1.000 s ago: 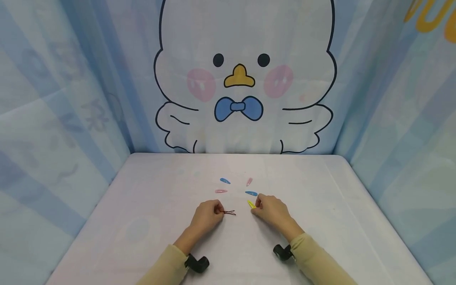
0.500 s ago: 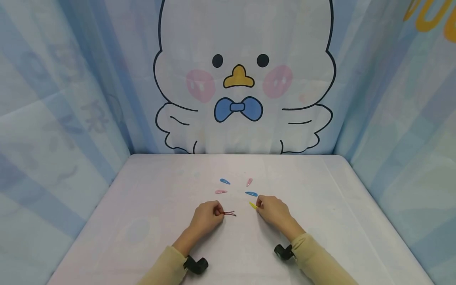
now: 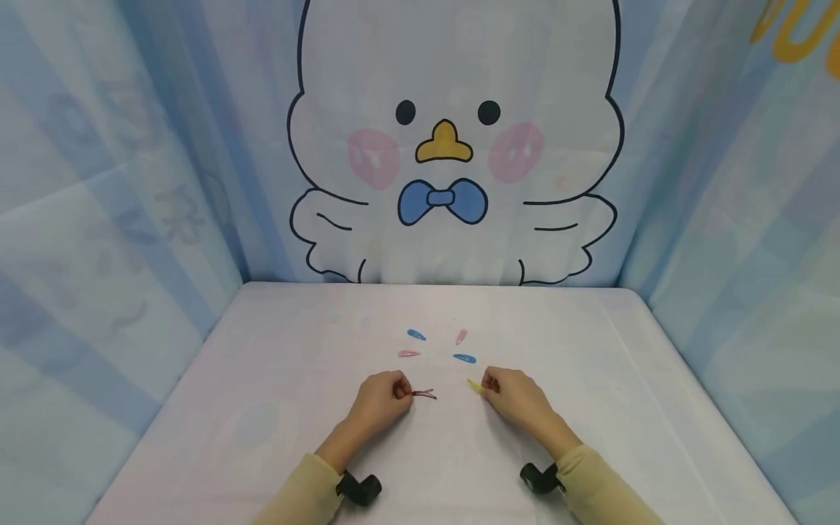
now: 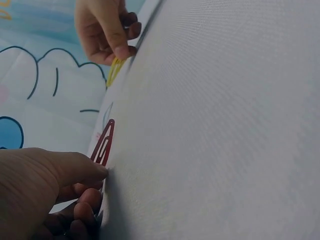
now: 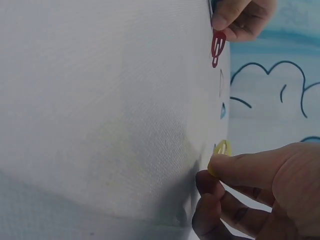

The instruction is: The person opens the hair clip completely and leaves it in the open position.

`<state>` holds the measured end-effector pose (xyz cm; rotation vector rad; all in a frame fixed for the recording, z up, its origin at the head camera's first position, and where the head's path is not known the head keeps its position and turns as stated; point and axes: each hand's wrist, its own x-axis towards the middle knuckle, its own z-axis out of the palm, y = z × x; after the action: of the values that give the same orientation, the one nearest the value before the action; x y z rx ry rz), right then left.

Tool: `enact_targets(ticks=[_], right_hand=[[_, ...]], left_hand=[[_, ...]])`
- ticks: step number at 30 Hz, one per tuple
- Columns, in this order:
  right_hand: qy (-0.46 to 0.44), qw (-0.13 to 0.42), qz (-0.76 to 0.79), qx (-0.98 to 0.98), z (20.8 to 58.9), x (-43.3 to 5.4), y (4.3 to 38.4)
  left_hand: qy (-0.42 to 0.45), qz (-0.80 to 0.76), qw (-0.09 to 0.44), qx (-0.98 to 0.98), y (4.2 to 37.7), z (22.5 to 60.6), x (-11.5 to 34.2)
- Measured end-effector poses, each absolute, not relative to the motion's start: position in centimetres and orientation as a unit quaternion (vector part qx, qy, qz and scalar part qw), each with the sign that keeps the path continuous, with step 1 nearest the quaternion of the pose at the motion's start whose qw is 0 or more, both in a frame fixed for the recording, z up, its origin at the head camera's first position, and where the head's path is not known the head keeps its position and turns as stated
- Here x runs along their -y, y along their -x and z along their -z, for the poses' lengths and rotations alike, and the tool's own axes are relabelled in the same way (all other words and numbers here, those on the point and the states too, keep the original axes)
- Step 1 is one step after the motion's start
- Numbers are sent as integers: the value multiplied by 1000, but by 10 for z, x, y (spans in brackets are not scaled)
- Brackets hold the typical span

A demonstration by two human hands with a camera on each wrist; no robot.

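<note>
My left hand (image 3: 382, 397) pinches a dark red snap hair clip (image 4: 103, 145) by one end, just above the table. In the head view its free end spreads into two prongs pointing right. Across a gap, my right hand (image 3: 518, 399) holds a yellow snap hair clip (image 5: 223, 148) between thumb and forefinger. Its free end points left and away from me. Thumb and fingertips hide the gripped end of each clip.
Beyond the hands lie a pink clip (image 3: 409, 354) and a blue clip (image 3: 416, 334) on the left. Another blue clip (image 3: 464, 358) and pink clip (image 3: 461, 336) lie on the right. A printed curtain (image 3: 444, 240) stands behind the white table (image 3: 295, 313).
My right hand has drawn right and slightly towards me with the yellow hair clip, away from the nearby blue one. My left hand stays nearly still with the red clip.
</note>
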<state>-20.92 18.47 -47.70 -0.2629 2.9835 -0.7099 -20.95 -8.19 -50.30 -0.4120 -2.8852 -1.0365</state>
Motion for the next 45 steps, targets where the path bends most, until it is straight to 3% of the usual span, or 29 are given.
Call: enact_targets(ticks=[15,27,35,45], right_hand=[[93,6,261,-961,467,-186,201],[107,6,290,-951,460,-175,191],[127,-18,301,-945,444,-164,180],[144,-76,281,-946,427,-157,171]], left_hand=[[126,351,13,928,211,499,81],[138,363,-51,920,222,487,82],[151,375,-14,914,221,473,72],[252,396,30,882,205,447,54]])
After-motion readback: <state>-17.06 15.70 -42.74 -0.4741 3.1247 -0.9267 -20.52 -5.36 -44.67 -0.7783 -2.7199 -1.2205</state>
